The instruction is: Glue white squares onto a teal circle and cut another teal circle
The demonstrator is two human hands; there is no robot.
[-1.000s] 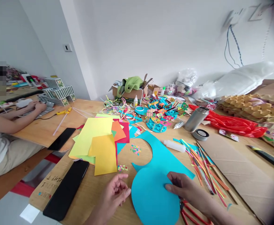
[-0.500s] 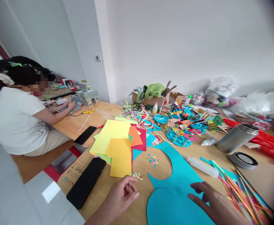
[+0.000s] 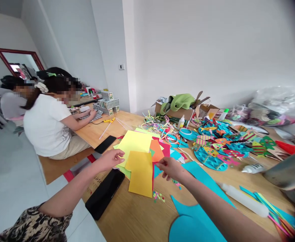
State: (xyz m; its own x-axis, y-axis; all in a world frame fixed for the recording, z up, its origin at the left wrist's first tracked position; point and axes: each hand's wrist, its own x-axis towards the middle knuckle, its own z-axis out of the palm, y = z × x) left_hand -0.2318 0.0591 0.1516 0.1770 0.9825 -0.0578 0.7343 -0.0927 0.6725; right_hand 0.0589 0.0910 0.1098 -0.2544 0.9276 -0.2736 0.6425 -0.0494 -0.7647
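Observation:
My left hand (image 3: pixel 112 158) hovers at the left side of a stack of coloured sheets, its fingers apart and holding nothing. At the stack's right side is my right hand (image 3: pixel 171 168), fingers loosely bent and apart, with nothing visible in it. Between them lie a golden-yellow sheet (image 3: pixel 140 174) and a pale yellow sheet (image 3: pixel 134 143), with an orange piece (image 3: pixel 157 151) beside them. A cut blue sheet (image 3: pixel 200 215) lies under my right forearm. Small round confetti dots (image 3: pixel 159 196) are scattered below my right hand, and part of another pile is hidden behind it.
A black phone (image 3: pixel 104 195) lies near the table's left edge, another phone (image 3: pixel 105 144) beyond it. Glue bottles, including a long one (image 3: pixel 245 200), a metal flask (image 3: pixel 288 169) and decorated paper fish (image 3: pixel 210 148) fill the right. A co-worker (image 3: pixel 49 124) sits at left.
Both hands have moved forward, up to the sides of the paper stack. The view has swung left, so the table things appear further right.

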